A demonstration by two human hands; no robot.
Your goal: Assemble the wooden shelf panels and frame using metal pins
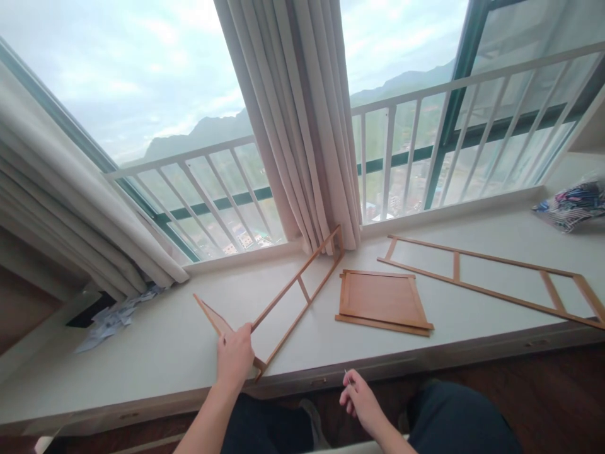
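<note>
At the near edge of the white ledge [165,347], head view, my left hand [236,356] is closed around the near end of a wooden frame [304,290], fingers wrapped over the corner. From that grip the frame runs away and to the right, its far end close against the gathered curtain [307,126]; one crossbar spans its middle. Just beyond and left of my left hand, a slim wooden piece [207,315] slants outward; whether it is joined to the frame cannot be determined. To the right of this grip and closer to my body, my right hand [359,400] is raised off the ledge, thumb and fingers pinched on a thin, pale pin [347,378]; its exact form is too small to establish. Beyond the right hand, slightly to its right, wooden panels [382,296] lie flat, apparently stacked. Farther right, a ladder-shaped frame [456,266] lies on the ledge with several crossbars, well apart from both hands. Past it, at far right, sits a clear plastic bag [574,205] with multicoloured contents. Well left of my left hand, crumpled papers [111,321] lie near the left curtain [70,189].
</note>
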